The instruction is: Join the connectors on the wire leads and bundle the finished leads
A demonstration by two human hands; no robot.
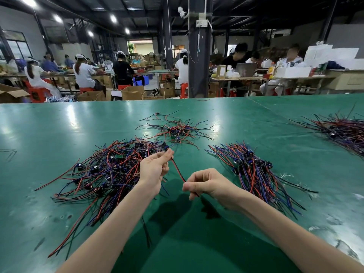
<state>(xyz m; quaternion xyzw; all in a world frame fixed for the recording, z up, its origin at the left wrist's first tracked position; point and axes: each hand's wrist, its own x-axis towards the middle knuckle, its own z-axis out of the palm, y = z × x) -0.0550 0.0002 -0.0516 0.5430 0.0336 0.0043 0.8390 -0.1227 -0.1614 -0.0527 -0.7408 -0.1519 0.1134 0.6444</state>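
Observation:
A red-and-black wire lead stretches between my two hands above the green table. My left hand pinches its upper end just below a small dark connector. My right hand pinches the lower end between thumb and fingers. A big tangled heap of red, blue and black leads lies to the left of my left hand. A more orderly, aligned pile of leads lies to the right of my right hand.
A smaller scatter of leads with little green boards lies further back at the middle. Another pile of leads sits at the far right. Beyond the table edge, people sit at other benches among cardboard boxes, and a dark pillar stands behind.

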